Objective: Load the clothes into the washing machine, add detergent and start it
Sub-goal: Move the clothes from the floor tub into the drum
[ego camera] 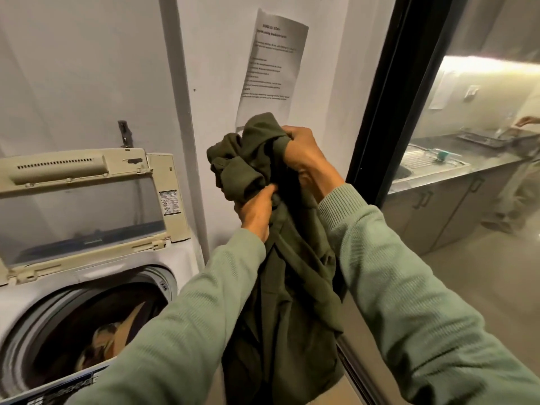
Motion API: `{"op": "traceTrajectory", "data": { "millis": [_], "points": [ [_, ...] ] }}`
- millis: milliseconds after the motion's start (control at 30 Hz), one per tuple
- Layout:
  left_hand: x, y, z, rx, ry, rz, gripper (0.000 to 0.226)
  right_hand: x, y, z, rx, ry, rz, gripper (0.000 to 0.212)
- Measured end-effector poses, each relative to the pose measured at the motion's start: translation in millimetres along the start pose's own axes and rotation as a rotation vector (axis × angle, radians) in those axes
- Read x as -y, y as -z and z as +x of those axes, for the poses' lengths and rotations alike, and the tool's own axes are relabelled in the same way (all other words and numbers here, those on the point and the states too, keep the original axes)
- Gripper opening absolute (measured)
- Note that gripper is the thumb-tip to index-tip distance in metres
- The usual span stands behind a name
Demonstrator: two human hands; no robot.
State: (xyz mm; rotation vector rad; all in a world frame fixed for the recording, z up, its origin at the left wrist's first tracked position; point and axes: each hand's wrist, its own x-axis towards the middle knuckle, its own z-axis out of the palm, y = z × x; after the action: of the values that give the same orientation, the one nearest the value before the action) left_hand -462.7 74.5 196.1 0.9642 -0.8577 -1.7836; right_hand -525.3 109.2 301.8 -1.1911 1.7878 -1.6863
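Bunching a dark green garment (277,229) up in front of me, I have my left hand (257,213) clenched on a fold lower down and my right hand (304,153) gripping the gathered top, while the rest hangs between my sleeves. The washing machine (87,287) stands down to my left with its lid (84,200) propped up and clothes (108,340) already lying in the drum. To load this well, I judge I should gather the hanging tail first, swing the bundle left over the opening, and let go only once no cloth can drape over the rim.
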Motion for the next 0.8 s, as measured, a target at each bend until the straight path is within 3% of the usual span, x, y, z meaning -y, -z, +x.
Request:
{"op": "traceTrajectory", "data": {
  "millis": [67,133,200,267,400,467,600,667,733,800],
  "points": [
    [-7,-3,4,-0.029,-0.006,-0.099,0.052,-3,18,-2,0.115,0.076,-0.055,0.02],
    [-17,-6,6,-0.037,-0.019,-0.158,0.044,-15,40,-5,0.221,0.123,-0.077,0.057],
    [-29,-10,4,-0.035,-0.029,-0.189,0.028,-42,57,-13,0.223,0.131,-0.159,0.1],
    [-44,-16,1,-0.033,-0.041,-0.233,0.021,-78,65,-25,0.201,0.091,-0.256,0.13],
    [-68,-34,-6,0.054,-0.038,-0.317,0.031,-166,63,-60,0.276,-0.184,-0.262,0.156],
    [-72,-44,-14,0.118,-0.006,-0.341,0.04,-200,53,-72,0.174,-0.277,-0.314,0.16],
    [-61,-50,-26,0.227,0.073,-0.361,0.057,-254,38,-58,0.053,-0.31,-0.429,0.143],
    [-54,-45,-30,0.249,0.114,-0.314,0.066,-226,30,-72,-0.03,-0.345,-0.415,0.109],
    [-52,-37,-28,0.253,0.121,-0.291,0.059,-205,27,-85,-0.106,-0.418,-0.393,0.07],
    [-56,-25,-21,0.235,0.094,-0.304,0.048,-199,29,-87,-0.189,-0.472,-0.388,0.048]
  ]
}}
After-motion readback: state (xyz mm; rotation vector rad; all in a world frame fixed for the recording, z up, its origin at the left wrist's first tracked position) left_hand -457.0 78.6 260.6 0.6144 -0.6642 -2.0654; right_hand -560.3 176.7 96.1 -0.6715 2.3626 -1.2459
